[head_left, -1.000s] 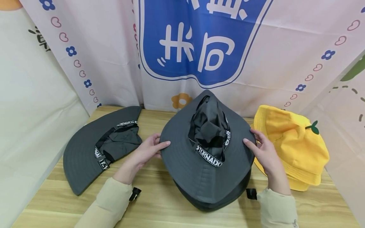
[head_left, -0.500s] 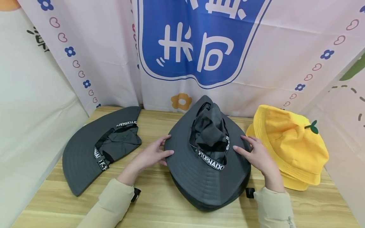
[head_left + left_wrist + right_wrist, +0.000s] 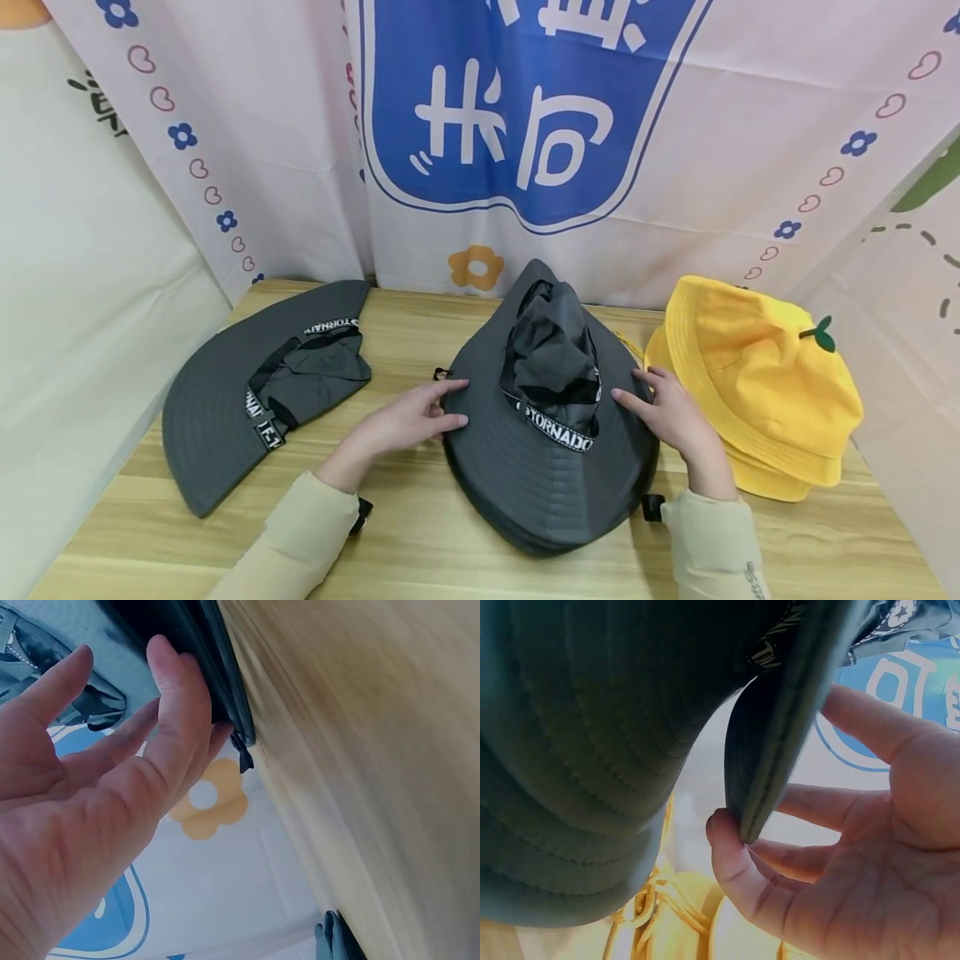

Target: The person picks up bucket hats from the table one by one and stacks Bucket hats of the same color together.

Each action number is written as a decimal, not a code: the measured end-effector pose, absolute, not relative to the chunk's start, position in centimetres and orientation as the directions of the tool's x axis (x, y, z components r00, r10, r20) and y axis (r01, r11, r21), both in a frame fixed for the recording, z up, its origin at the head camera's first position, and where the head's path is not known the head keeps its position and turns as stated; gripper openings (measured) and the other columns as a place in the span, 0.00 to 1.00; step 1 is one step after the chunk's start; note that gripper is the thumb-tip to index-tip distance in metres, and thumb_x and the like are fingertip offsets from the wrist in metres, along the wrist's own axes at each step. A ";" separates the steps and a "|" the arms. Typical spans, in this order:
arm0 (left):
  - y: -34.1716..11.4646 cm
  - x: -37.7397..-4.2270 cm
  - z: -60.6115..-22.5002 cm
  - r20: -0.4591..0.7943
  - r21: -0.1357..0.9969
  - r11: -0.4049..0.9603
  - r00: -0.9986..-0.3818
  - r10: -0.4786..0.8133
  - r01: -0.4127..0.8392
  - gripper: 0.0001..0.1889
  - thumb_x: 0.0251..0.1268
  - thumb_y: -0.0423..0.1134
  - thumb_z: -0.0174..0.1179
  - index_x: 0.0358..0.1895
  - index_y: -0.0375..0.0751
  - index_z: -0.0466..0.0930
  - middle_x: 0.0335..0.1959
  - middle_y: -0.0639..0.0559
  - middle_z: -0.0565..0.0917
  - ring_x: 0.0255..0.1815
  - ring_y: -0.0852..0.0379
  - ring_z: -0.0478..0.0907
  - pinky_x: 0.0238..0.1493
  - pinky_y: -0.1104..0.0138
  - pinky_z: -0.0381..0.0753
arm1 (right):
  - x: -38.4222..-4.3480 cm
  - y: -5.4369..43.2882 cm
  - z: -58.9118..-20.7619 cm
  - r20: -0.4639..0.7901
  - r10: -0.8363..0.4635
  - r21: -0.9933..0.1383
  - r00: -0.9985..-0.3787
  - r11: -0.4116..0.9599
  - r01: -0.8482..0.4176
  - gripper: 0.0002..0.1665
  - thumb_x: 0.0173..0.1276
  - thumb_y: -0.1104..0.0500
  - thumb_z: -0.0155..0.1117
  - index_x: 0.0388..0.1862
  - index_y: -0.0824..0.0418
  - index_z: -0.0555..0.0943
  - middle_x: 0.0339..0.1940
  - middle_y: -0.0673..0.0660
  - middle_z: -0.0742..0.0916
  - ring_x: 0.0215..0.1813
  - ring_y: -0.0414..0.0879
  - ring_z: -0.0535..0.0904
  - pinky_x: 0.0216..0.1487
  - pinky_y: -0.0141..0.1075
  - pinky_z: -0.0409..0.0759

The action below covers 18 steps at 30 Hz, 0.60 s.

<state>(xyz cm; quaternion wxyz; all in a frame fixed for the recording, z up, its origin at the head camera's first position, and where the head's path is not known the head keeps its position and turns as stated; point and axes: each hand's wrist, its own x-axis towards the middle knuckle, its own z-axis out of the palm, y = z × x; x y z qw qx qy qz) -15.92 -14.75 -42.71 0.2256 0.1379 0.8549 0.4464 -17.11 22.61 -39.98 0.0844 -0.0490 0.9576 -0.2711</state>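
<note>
A dark grey wide-brimmed sun hat lies crown-up in the middle of the table, its lettered band facing me, with another dark brim under it. At its left edge my left hand rests thumb and fingertips on the brim, fingers fairly straight; the left wrist view shows these fingers loosely spread along the stacked brim edges. On the other side my right hand holds the brim edge. In the right wrist view that brim passes between the thumb and the curled lower fingers.
Another dark grey hat lies folded on the left. To the right are stacked yellow bucket hats, the top one bearing a green sprout, with a yellow cord near them. A printed cloth hangs behind the wooden table.
The top grey hat has come lower and closer to me, its brim now lining up more with the one beneath. Both hands moved down with it, the right one also inward.
</note>
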 end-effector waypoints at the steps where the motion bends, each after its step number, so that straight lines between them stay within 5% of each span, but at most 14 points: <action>1: -14.7 -15.9 -42.7 -0.266 0.819 0.573 -0.861 0.433 0.035 0.34 0.72 0.46 0.60 0.76 0.40 0.61 0.39 0.41 0.83 0.33 0.55 0.84 0.35 0.66 0.80 | -17.2 22.6 -40.0 -0.142 -0.141 -0.524 -0.980 0.851 -0.047 0.41 0.73 0.45 0.60 0.70 0.77 0.68 0.71 0.81 0.65 0.69 0.76 0.65 0.70 0.66 0.63; 5: -14.5 -15.7 -42.6 -0.260 0.782 0.619 -0.863 0.433 0.075 0.32 0.73 0.47 0.59 0.75 0.41 0.63 0.56 0.38 0.78 0.35 0.54 0.81 0.38 0.64 0.79 | -17.4 22.7 -40.5 -0.169 -0.141 -0.535 -0.976 0.845 -0.029 0.41 0.74 0.46 0.60 0.70 0.77 0.67 0.72 0.81 0.64 0.71 0.75 0.63 0.71 0.65 0.62; 9: -14.3 -15.5 -42.4 -0.253 0.721 0.678 -0.858 0.447 0.140 0.32 0.73 0.49 0.58 0.76 0.41 0.64 0.72 0.32 0.66 0.56 0.44 0.79 0.58 0.53 0.78 | -17.6 22.7 -41.2 -0.164 -0.160 -0.562 -0.973 0.826 -0.041 0.40 0.74 0.48 0.60 0.70 0.78 0.66 0.71 0.80 0.67 0.71 0.74 0.64 0.71 0.64 0.64; 13: -14.2 -15.3 -42.3 -0.266 0.679 0.714 -0.850 0.455 0.170 0.33 0.73 0.51 0.58 0.76 0.42 0.63 0.78 0.30 0.57 0.76 0.33 0.61 0.73 0.42 0.62 | -17.9 22.7 -41.8 -0.163 -0.195 -0.611 -0.967 0.789 -0.056 0.39 0.74 0.50 0.60 0.72 0.76 0.64 0.39 0.70 0.81 0.43 0.62 0.79 0.49 0.48 0.79; 15: -14.1 -15.2 -42.3 -0.268 0.669 0.723 -0.850 0.454 0.175 0.33 0.73 0.50 0.58 0.76 0.42 0.62 0.78 0.31 0.57 0.79 0.31 0.54 0.75 0.39 0.58 | -18.1 22.7 -41.9 -0.171 -0.212 -0.642 -0.962 0.765 -0.054 0.39 0.74 0.51 0.60 0.73 0.75 0.63 0.24 0.58 0.76 0.29 0.50 0.74 0.35 0.38 0.75; 18: -14.0 -15.2 -42.3 -0.268 0.665 0.726 -0.852 0.450 0.175 0.33 0.73 0.50 0.58 0.77 0.43 0.62 0.78 0.31 0.57 0.79 0.31 0.53 0.75 0.39 0.57 | -18.2 22.6 -41.9 -0.178 -0.231 -0.674 -0.957 0.737 -0.052 0.39 0.75 0.52 0.59 0.74 0.75 0.62 0.19 0.49 0.68 0.23 0.42 0.67 0.29 0.33 0.68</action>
